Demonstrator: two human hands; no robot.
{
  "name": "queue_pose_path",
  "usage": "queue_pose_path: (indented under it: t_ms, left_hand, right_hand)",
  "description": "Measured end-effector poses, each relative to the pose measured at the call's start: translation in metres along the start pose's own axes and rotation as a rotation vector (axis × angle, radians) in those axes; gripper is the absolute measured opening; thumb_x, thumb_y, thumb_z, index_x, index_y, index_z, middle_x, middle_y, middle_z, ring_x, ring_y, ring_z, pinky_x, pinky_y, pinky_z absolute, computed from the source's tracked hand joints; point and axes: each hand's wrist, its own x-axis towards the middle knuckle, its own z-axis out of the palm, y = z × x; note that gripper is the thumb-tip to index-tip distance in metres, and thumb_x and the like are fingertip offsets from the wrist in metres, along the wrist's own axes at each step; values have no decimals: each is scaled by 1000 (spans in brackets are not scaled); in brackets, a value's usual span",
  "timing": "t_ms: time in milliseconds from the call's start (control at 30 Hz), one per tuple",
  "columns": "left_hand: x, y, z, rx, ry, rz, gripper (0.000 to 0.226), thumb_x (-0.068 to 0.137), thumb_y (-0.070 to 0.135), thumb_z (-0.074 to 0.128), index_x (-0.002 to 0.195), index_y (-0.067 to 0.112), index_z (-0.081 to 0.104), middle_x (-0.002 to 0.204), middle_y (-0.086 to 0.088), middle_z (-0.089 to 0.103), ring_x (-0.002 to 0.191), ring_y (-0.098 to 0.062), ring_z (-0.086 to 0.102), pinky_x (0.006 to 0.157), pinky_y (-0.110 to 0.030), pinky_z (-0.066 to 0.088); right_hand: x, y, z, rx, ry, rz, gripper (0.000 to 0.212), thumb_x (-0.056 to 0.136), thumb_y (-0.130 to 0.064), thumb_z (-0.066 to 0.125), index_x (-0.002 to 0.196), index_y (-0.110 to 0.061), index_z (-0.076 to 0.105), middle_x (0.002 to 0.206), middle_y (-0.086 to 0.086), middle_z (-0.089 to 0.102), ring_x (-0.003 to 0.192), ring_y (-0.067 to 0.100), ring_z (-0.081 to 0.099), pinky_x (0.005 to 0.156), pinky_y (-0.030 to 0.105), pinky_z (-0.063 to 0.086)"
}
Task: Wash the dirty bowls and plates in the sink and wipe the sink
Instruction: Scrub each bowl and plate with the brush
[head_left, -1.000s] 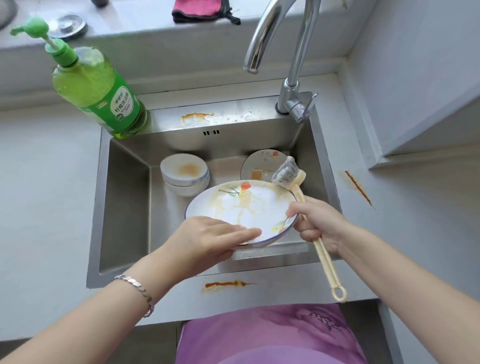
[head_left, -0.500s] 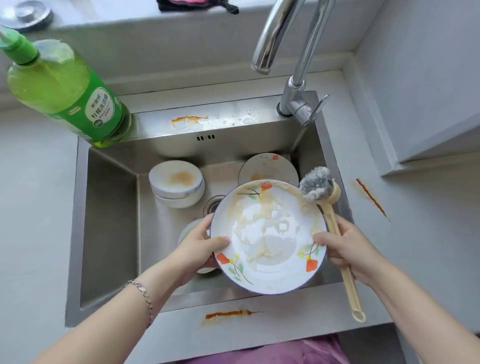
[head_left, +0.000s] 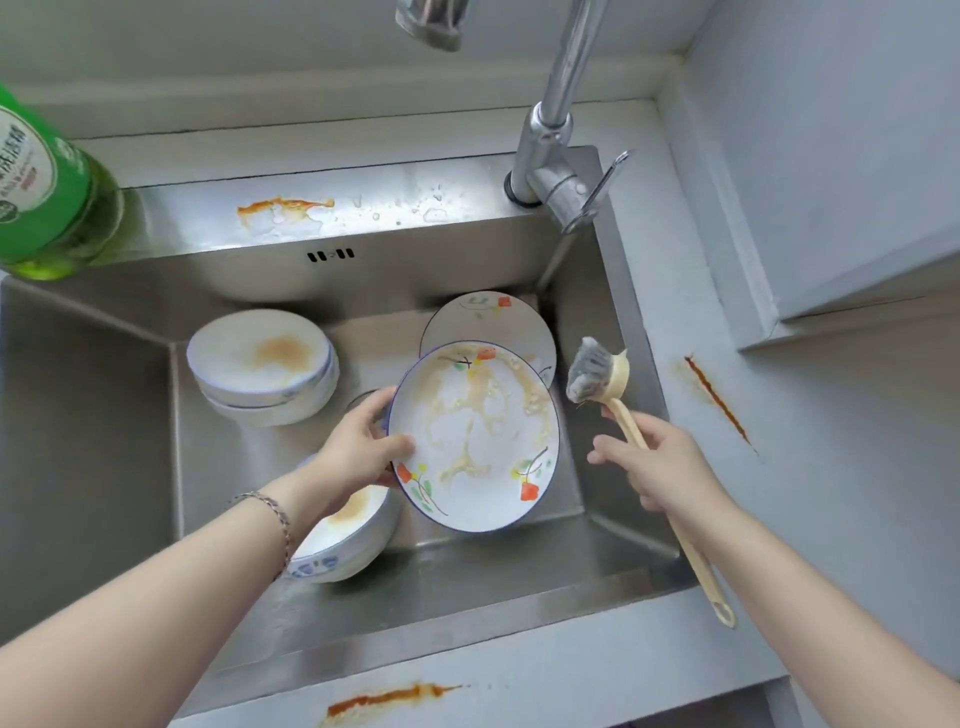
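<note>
Taking the held plate (head_left: 472, 436) as our clock centre, a stack of bowls (head_left: 260, 358) sits at 10 o'clock on the sink (head_left: 93, 415) floor, the top one marked with a brown patch. A second bowl (head_left: 343, 540) lies at 7 o'clock, partly under our left wrist, which wears a bracelet (head_left: 270, 512). A second plate (head_left: 488, 322) leans against the back wall at 12 o'clock, its lower edge hidden behind the held plate. The faucet (head_left: 550, 130) rises at 1 o'clock from the back ledge, its spout overhead at 12. A green soap bottle (head_left: 47, 192) stands on the ledge's far corner at 10 o'clock.

The sink's right wall runs just beside the brush, so room is tight at 3 o'clock. Bare sink floor shows at 5 and 6 o'clock, toward the front wall. Orange streaks mark the back ledge (head_left: 285, 208), the front ledge (head_left: 384, 699) and the tabletop (head_left: 717, 400) at 3 o'clock.

Our left grip (head_left: 353, 452) clasps the plate at its 9 o'clock rim, thumb on the face, and holds it tilted above the sink floor. The plate is white with a blue rim and orange flowers, smeared with yellowish streaks and foam. Our right grip (head_left: 660, 467) is wrapped round the handle of the dish brush (head_left: 592, 376), whose grey head hangs just beside the plate's 2 o'clock rim, apart from it.
</note>
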Motion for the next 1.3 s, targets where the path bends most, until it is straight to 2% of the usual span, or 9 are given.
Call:
queue_pose_path:
  t_ms: [67, 267, 400, 667, 833, 1000, 1100, 1200, 1300]
  left_hand:
    - [13, -4, 5, 39, 2, -40, 51, 82, -14, 49, 114, 25, 54, 87, 0, 65, 55, -15, 66, 44, -28, 52]
    - [46, -18, 19, 229, -75, -119, 57, 83, -14, 47, 125, 23, 50, 90, -14, 63, 56, -19, 62, 43, -25, 51]
    - [62, -29, 28, 275, -104, -148, 52, 84, -11, 48, 118, 29, 49, 80, -10, 63, 49, -18, 57, 48, -26, 53]
    - [82, -43, 43, 293, -81, -141, 37, 83, -12, 54, 105, 19, 58, 70, -9, 60, 49, -15, 56, 56, -28, 54]
    - [90, -52, 38, 268, -59, -218, 17, 81, -4, 66, 87, 13, 67, 79, -23, 63, 64, -26, 55, 85, -47, 52]
    - [97, -50, 33, 247, -66, -283, 27, 85, 15, 68, 110, 6, 61, 89, -11, 65, 73, -20, 62, 65, -24, 57]
    - [105, -39, 25, 157, 38, -282, 31, 88, 34, 62, 102, 7, 57, 84, -10, 60, 76, -24, 59, 67, -28, 53]
    - [120, -31, 16, 65, 231, -223, 29, 93, 30, 56, 111, 9, 48, 81, -9, 59, 71, -23, 57, 63, -26, 47]
    - [135, -23, 13, -98, 201, -197, 24, 96, 15, 50, 119, 15, 44, 91, -11, 61, 70, -17, 61, 64, -23, 52]
  right_hand:
    - [7, 1, 0, 22, -14, 28, 14, 84, -12, 60, 95, -19, 64, 94, 32, 61, 42, 10, 23, 40, 19, 18]
    - [27, 2, -4, 22, -57, 40, 13, 89, -16, 54, 96, -22, 63, 60, 2, 53, 35, 6, 24, 34, 15, 19]
    - [26, 1, 0, 6, -109, 11, 13, 89, -15, 54, 80, -20, 61, 58, 2, 44, 35, 6, 25, 36, 16, 18]
    - [30, 0, 4, 4, -124, 70, 19, 87, -16, 52, 92, 1, 58, 55, -1, 32, 39, 10, 19, 39, 16, 15]
    - [33, -10, 13, 53, -181, 71, 7, 89, -13, 49, 86, -16, 54, 56, -3, 27, 36, 7, 15, 37, 13, 12]
    - [36, -15, 19, 41, -184, 82, 8, 88, -13, 48, 86, -18, 54, 54, -4, 27, 37, 7, 15, 38, 13, 13]
    - [41, -18, 20, 48, -180, 87, 9, 88, -13, 49, 84, -18, 55, 54, -4, 27, 37, 7, 15, 38, 13, 13]
    - [44, -22, 22, 38, -172, 77, 10, 88, -12, 48, 85, -17, 56, 54, -4, 27, 38, 7, 15, 39, 13, 12]
    - [48, -24, 26, 24, -162, 71, 8, 88, -12, 48, 86, -10, 56, 54, -4, 27, 38, 7, 15, 38, 13, 13]
